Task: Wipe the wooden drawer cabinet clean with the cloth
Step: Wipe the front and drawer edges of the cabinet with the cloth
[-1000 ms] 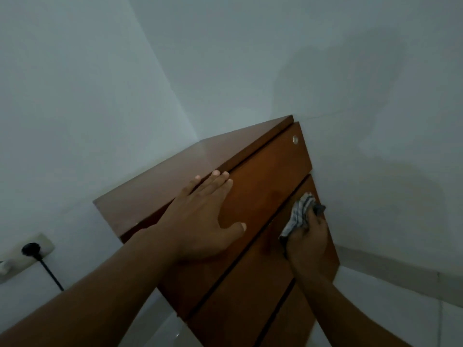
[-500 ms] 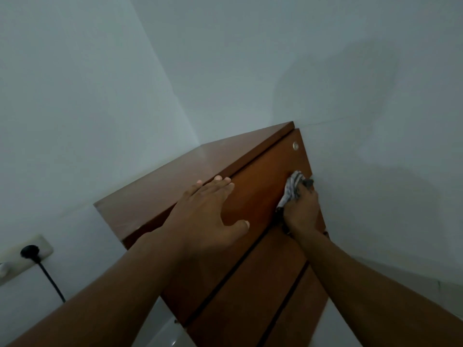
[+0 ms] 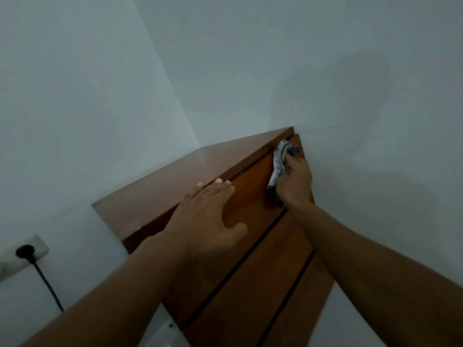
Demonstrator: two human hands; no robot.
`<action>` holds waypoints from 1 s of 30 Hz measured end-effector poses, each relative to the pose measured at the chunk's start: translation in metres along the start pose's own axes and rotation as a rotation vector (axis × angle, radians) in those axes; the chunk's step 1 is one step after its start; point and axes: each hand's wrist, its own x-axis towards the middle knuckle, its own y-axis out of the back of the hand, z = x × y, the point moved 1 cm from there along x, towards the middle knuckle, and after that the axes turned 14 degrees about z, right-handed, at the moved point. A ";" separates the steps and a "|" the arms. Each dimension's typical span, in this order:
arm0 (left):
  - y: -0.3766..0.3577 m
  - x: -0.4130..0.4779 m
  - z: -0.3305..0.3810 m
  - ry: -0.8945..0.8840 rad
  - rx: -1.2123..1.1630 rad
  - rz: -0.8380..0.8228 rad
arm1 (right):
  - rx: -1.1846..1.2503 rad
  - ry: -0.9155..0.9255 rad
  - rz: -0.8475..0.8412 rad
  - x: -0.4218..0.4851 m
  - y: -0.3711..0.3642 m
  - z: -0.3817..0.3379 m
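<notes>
While the left hand (image 3: 208,219) stays flat and open on the cabinet (image 3: 250,259) in the corner, the right hand (image 3: 294,182) has moved up to the top drawer's upper right corner, fingers clenched on the cloth (image 3: 279,161) pressed against the wood. Plug (image 3: 25,251) in wall socket (image 3: 37,242), lower left.

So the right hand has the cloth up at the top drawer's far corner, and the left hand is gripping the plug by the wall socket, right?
Not the plug: the head view shows the left hand flat on the top drawer. The cloth part is correct.
</notes>
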 end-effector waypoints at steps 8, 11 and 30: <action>-0.007 -0.002 0.000 0.002 0.037 0.051 | 0.094 0.450 0.100 -0.077 0.010 -0.035; -0.006 -0.002 0.001 0.017 0.025 0.053 | 0.001 0.320 0.096 -0.053 -0.005 -0.015; -0.014 -0.007 0.000 -0.036 0.153 0.079 | 0.043 -0.116 0.073 -0.104 0.019 0.020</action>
